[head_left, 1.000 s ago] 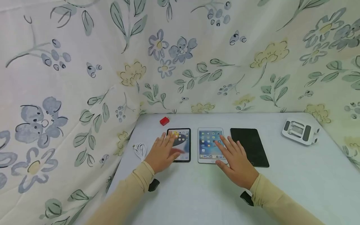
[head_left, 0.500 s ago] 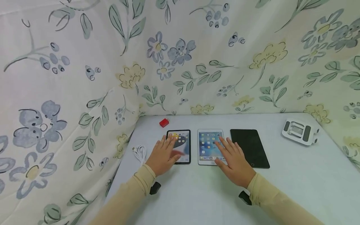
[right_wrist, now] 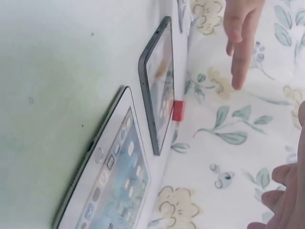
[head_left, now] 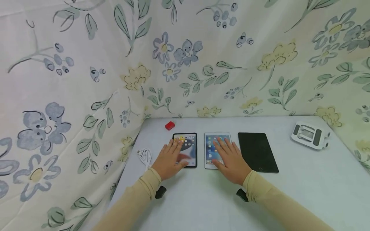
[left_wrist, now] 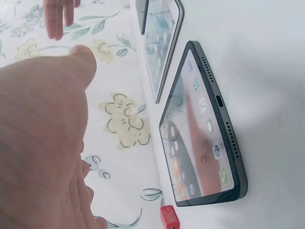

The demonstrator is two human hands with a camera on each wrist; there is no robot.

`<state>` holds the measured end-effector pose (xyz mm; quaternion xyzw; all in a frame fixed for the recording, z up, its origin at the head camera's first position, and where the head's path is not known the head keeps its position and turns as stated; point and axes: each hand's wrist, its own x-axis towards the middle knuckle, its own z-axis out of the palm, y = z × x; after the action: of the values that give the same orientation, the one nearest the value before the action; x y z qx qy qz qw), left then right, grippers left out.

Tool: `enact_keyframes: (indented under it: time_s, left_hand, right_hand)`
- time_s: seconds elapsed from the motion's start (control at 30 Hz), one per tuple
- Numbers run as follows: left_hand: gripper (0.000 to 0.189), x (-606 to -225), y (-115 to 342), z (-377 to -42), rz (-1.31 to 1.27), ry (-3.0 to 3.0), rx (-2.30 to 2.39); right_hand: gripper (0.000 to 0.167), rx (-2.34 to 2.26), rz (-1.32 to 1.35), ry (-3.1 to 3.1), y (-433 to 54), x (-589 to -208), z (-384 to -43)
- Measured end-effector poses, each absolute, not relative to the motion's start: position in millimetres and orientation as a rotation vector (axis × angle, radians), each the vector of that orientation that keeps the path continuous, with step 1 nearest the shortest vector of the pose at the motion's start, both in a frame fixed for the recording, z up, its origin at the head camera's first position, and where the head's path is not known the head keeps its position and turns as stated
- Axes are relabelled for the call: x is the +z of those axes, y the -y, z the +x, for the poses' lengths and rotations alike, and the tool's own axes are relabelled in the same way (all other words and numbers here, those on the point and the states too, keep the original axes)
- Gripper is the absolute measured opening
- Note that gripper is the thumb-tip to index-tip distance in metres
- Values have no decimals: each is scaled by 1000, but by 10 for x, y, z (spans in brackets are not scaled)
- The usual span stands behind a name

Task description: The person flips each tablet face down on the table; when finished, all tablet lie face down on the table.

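Observation:
My left hand [head_left: 167,162] hovers palm down with fingers spread over a black-framed tablet [head_left: 190,152] whose screen is lit. The left wrist view shows a gap between that hand [left_wrist: 43,119] and the tablet [left_wrist: 200,138]. Over a white-framed tablet [head_left: 208,157], also lit, hangs my right hand [head_left: 231,160], fingers extended. It too is apart from the white tablet [right_wrist: 114,176] in the right wrist view. Beside it on the right lies a dark-faced tablet [head_left: 257,152], partly behind the right hand. Neither hand holds anything.
A red charging plug [head_left: 170,125] lies behind the black-framed tablet. Left of that tablet is a coiled white cable [head_left: 145,156]. At the far right sits a white folding stand [head_left: 310,135] with grey pads. Floral cloth [head_left: 185,64] walls the back and left of the white table [head_left: 202,202].
My right hand has shifted left, from between the white and dark tablets to more squarely over the white one. The left hand stays nearly in place. The tablets have not moved.

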<state>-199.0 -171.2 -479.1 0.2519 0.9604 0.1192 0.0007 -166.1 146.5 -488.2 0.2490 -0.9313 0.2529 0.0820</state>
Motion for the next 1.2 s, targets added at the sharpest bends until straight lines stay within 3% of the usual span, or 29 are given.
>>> enact_keyframes:
  time_s: [1.2]
  left_hand:
    - [99,-4790,1708,-2013,833,-2967,271]
  right_hand:
    - [73,605,738,2899,-1582,-4953,-1800]
